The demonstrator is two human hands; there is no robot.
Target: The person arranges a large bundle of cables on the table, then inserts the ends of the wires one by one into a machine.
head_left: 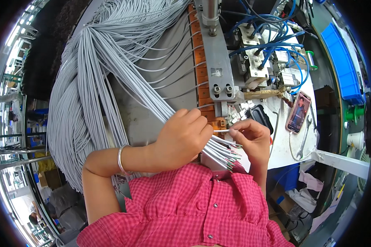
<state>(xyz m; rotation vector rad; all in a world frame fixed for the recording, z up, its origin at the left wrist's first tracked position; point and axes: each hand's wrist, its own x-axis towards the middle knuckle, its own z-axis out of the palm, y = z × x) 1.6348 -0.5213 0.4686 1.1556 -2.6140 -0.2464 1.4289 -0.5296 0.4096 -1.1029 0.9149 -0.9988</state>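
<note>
My left hand (185,136), with a silver bangle at the wrist, is closed around a bundle of grey cables (152,99). The bundle's cut ends (224,154) stick out below the fist, with thin coloured wires at their tips. Just right of that fist, my right hand (253,138) pinches the tip of one cable (221,130) between thumb and forefinger. That cable runs level from the left fist to the right fingertips. Beyond my hands, an orange slotted strip (200,68) has several single grey cables leading into it.
A big heap of grey cables (74,103) drapes over the left side. A metal clamping machine (220,70) with blue air hoses (276,45) stands beyond my right hand. To the right lie a phone (299,113), a wrench (304,138) and a blue bin (342,61).
</note>
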